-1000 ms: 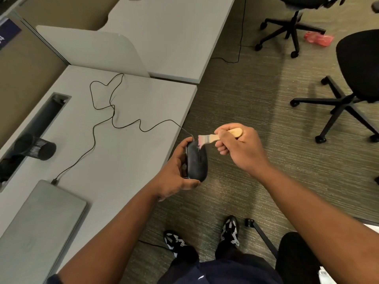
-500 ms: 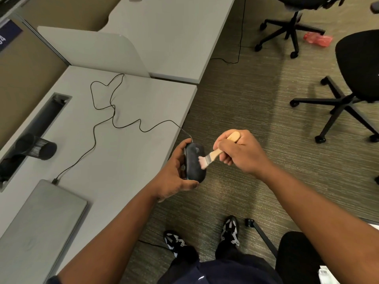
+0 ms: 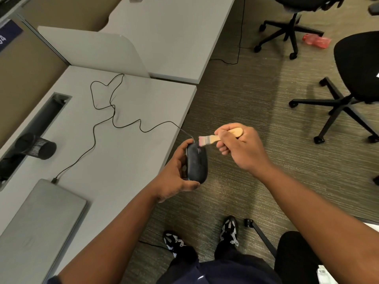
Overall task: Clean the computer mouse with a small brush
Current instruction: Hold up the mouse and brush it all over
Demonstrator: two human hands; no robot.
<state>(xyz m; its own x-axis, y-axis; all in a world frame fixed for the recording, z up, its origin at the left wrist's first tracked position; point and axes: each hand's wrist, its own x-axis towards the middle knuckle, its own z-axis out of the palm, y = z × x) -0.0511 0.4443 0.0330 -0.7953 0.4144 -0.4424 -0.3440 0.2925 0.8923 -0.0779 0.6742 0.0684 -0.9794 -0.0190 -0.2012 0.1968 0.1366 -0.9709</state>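
- While the left hand (image 3: 174,173) grips the black wired computer mouse (image 3: 196,163) just off the grey desk (image 3: 127,152) edge, the right hand (image 3: 240,146) pinches the small wooden-handled brush (image 3: 211,139).
- Bristles have swung back up to the mouse's cord end, suggesting another sweep begins.

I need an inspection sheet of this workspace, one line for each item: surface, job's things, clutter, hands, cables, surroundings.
Surface: grey desk, a cable slot along its left side.
Job's things: black mouse held off the desk edge, over the carpet; small brush with wooden handle, bristles at the mouse's front end.
Clutter: closed laptop; dark cylinder lying by the slot.
Hands: left hand grips the mouse; right hand grips the brush handle.
Cables: mouse cable loops across the desk to the laptop; another cable on the floor.
Surroundings: two office chairs; pink bottle on the carpet.
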